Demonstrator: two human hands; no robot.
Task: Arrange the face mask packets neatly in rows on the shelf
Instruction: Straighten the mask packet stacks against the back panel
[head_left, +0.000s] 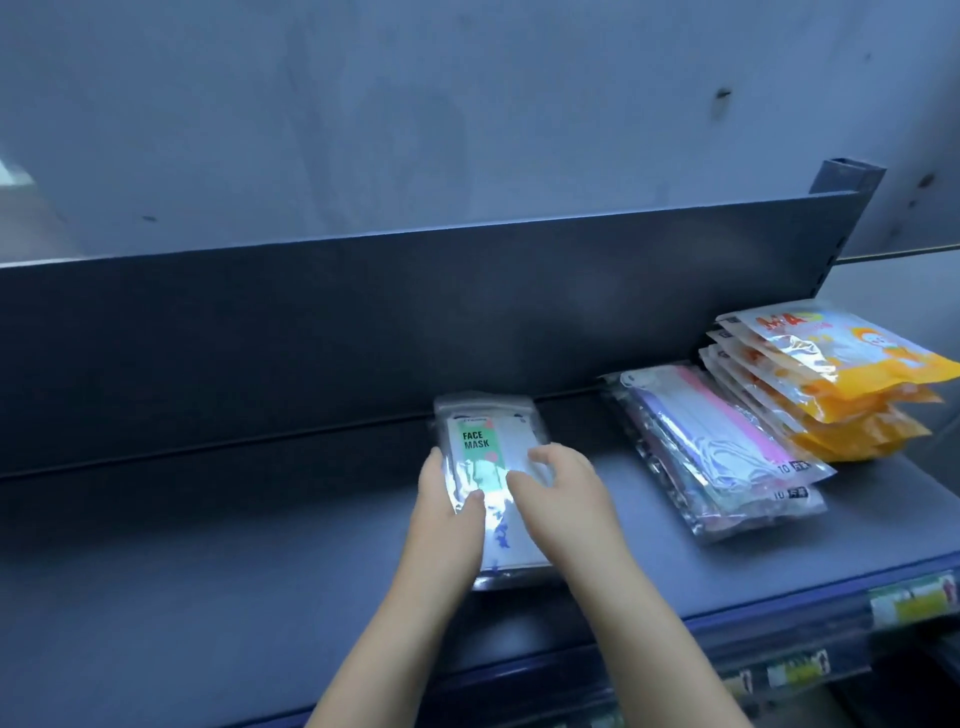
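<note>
A clear packet with a green "FACE MASK" label (480, 441) lies on the dark grey shelf (208, 545), its far end against the back panel. My left hand (449, 512) holds its left edge, thumb on top of the plastic. My right hand (558, 499) rests on its right side with the fingers bent over the packet. More packets seem to lie under it, but I cannot tell how many. To the right lies a stack of clear packets with pink and white masks (727, 447). Beyond it sits a stack of yellow and orange packets (841, 379).
A dark back panel (363, 322) runs behind the shelf, with a metal upright (847, 179) at its right end. The blue front edge of the shelf (779, 613) carries price labels (914, 603). A grey wall rises behind.
</note>
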